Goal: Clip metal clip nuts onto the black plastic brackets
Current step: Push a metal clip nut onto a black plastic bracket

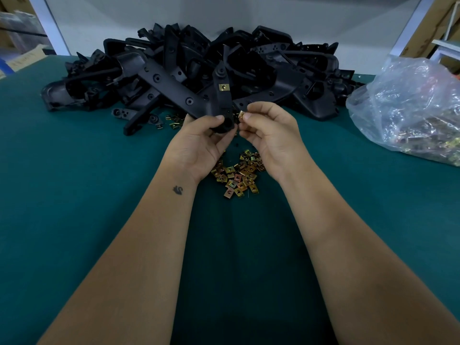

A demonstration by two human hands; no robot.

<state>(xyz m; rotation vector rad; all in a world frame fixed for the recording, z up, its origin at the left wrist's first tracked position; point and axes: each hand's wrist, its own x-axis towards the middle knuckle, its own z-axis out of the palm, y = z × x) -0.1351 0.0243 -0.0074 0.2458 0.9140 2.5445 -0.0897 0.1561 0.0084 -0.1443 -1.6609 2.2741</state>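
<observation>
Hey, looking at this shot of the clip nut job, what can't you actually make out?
Head view only:
- Whether the clip nut pinched by the right hand touches the bracket: too small.
- The bracket's lower end: covered by the left hand.
- Contents of the plastic bag: blurred by crinkled film, cut off at the right edge.
- Brackets deep in the pile: too dark.

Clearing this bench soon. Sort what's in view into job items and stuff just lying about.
In the job:
- left hand gripping the held bracket
- right hand pinching a clip nut
- loose clip nuts
- bracket pile

Lying about:
- plastic bag, right
- cardboard boxes, background
</observation>
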